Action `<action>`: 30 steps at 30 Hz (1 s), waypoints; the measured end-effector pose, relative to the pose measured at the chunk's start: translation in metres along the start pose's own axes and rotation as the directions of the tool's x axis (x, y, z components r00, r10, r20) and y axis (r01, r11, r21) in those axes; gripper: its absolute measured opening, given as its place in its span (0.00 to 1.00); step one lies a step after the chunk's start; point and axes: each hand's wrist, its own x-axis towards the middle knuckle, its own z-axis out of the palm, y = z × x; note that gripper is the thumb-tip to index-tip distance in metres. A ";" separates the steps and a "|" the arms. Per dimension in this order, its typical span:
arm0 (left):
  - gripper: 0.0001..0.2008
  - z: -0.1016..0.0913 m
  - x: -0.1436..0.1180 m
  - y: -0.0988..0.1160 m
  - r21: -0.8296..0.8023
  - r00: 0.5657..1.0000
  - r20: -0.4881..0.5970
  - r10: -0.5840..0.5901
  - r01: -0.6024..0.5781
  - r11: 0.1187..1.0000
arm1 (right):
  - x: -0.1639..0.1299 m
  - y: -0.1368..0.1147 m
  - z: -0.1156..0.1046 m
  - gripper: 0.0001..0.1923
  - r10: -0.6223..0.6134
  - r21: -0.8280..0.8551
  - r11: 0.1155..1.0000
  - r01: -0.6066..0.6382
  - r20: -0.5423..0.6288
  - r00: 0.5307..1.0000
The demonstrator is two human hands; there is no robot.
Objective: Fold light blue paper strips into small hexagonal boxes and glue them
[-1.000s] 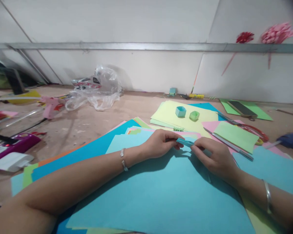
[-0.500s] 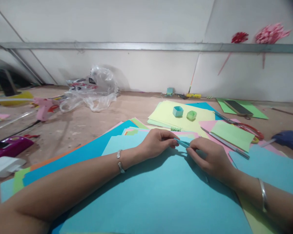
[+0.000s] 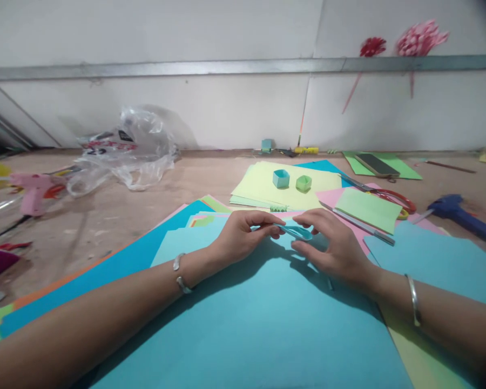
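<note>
In the head view, a small folded blue paper strip (image 3: pixel 296 232) is held just above a large light blue sheet (image 3: pixel 259 324), near the middle of the picture. Its long axis runs left to right, with the right end a little lower and nearer to the person.

The left hand (image 3: pixel 243 235) pinches the left end of the strip between thumb and fingers, closed on it. The right hand (image 3: pixel 332 246) holds the right end; its fingers are curved over the strip and the fingertips press on it. The two hands are close together, joined only by the strip. Each wrist carries a silver bangle.

The blue sheet lies on top of many coloured papers on a brown table (image 3: pixel 117 210). Behind the hands is a pale yellow sheet (image 3: pixel 259 183) with a small blue paper box (image 3: pixel 281 178) and a small green paper box (image 3: pixel 303 183) standing side by side on it. To the right lie red-handled scissors (image 3: pixel 392 197) and a folded green paper (image 3: pixel 366 209). At far left are a pink glue gun (image 3: pixel 32 189) and a clear plastic bag (image 3: pixel 125 151). The wall behind is white, with pink paper flowers (image 3: pixel 419 38) on it.
</note>
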 end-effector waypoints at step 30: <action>0.17 -0.011 0.015 0.001 -0.476 0.867 -0.202 -0.456 0.320 0.819 | 0.024 0.012 -0.027 0.12 0.547 -0.926 0.373 -0.054 0.172 0.819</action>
